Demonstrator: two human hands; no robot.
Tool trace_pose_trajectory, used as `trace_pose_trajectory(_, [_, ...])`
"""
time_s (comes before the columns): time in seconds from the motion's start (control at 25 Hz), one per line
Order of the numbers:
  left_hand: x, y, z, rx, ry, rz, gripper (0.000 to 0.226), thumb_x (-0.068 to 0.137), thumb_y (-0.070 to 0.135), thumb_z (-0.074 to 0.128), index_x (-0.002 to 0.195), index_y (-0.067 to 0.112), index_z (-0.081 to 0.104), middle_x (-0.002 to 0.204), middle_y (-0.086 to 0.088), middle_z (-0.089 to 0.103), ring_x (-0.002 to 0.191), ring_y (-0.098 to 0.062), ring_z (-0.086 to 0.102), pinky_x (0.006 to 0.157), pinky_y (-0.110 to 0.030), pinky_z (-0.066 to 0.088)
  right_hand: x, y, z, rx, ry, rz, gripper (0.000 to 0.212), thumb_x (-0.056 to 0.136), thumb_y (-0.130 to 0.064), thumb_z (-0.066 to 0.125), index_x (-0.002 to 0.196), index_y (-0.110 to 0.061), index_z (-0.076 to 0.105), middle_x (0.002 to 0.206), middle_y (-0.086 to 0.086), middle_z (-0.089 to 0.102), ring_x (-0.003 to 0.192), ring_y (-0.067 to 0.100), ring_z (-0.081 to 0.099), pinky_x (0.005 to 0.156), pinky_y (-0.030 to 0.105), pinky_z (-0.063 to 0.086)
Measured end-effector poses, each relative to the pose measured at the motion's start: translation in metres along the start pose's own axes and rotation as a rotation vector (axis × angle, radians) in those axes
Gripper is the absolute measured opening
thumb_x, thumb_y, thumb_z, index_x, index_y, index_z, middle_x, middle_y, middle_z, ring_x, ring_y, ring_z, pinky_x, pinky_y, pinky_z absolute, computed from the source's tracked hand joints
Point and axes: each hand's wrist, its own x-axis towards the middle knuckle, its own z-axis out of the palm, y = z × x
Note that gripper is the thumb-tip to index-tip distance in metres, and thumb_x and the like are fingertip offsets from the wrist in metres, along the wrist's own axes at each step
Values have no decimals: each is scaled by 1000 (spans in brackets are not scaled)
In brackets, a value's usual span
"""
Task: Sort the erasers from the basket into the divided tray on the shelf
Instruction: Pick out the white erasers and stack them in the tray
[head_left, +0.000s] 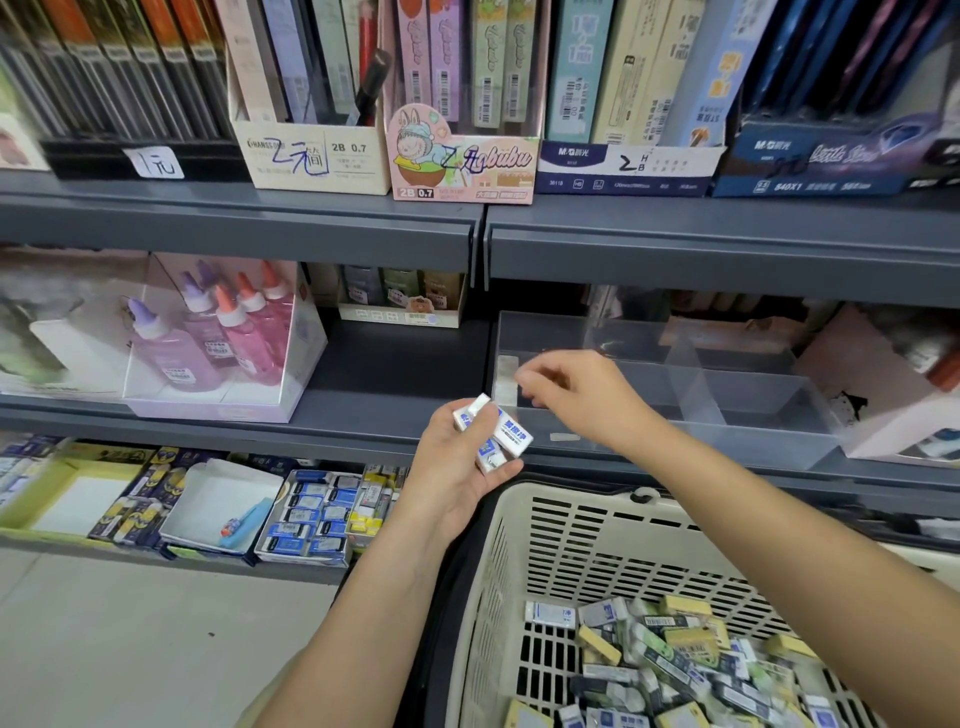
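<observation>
Left hand (453, 467): grip closed round small stack of erasers (493, 435), just beside clear tray (727, 442) on shelf (389, 374). Right hand (582, 400) over tray's left end, fingers curled, blurred; cannot tell grip. Loose erasers (675, 665) heaped in basket (519, 545).

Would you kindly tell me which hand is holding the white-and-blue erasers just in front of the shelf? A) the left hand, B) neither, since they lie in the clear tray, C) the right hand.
A: the left hand grips the erasers in its fingers, while the right hand hovers over the clear tray.
</observation>
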Motion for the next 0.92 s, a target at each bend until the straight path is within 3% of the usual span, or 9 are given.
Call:
trace_pose_trajectory(0.08, [-4, -1, 3, 88, -40, 25, 15, 89, 20, 61, 102, 17, 55, 86, -6, 68, 68, -14, 67, 53, -25, 52, -14, -7, -6, 84, -103, -13, 14, 85, -32, 63, 92, -22, 69, 78, -12, 66, 70, 3, 59, 70, 22, 49])
trace_pose_trajectory(0.24, [-10, -1, 12, 186, -76, 49, 16, 87, 27, 64, 100, 21, 57, 76, 1, 67, 61, -11, 64, 48, -23, 49, -25, -10, -16, 186, -194, 54, 31, 77, -27, 74, 105, -17, 66, 79, -5, 64, 62, 4, 56, 69, 22, 51])
trace_pose_trajectory(0.44, [-13, 0, 19, 244, -68, 18, 15, 93, 32, 53, 101, 19, 57, 65, 4, 69, 56, -8, 62, 46, -21, 47, -23, -7, -25, 319, -222, 133, 10, 83, -12, 68, 92, -15, 68, 72, -2, 69, 57, 1, 62, 51, 14, 47])
trace_pose_trajectory(0.56, [-9, 5, 14, 106, 37, -1, 18, 98, 20, 36, 96, 11, 51, 71, -7, 72, 63, -16, 68, 47, -24, 49, -4, -3, -34, 296, 18, 144, 10, 82, -10, 68, 84, -19, 65, 71, -5, 66, 66, 14, 64, 63, 27, 53])
trace_pose_trajectory(0.64, [-8, 7, 9, 85, 72, 10, 19, 97, 14, 32, 91, 11, 50, 80, -11, 71, 72, -18, 69, 54, -26, 52, 7, -1, -33, 109, 92, 112, 13, 81, -16, 67, 80, -27, 61, 74, -8, 62, 75, 16, 61, 70, 29, 51])
trace_pose_trajectory(0.72, [-8, 5, 5, 91, 93, 41, 13, 97, 13, 39, 93, 12, 51, 89, -10, 69, 79, -17, 68, 59, -28, 56, 11, 2, -24, -38, -12, 113, 11, 81, -22, 67, 82, -31, 60, 76, -11, 61, 77, 11, 60, 69, 23, 46])
trace_pose_trajectory(0.92, [-5, -1, -3, 179, 158, 134, 18, 92, 14, 56, 109, 11, 61, 94, -6, 69, 77, -12, 62, 71, -26, 51, 9, 10, -7, -31, -195, 140, 9, 86, -19, 64, 85, -29, 64, 79, -12, 66, 79, 3, 64, 79, 20, 48])
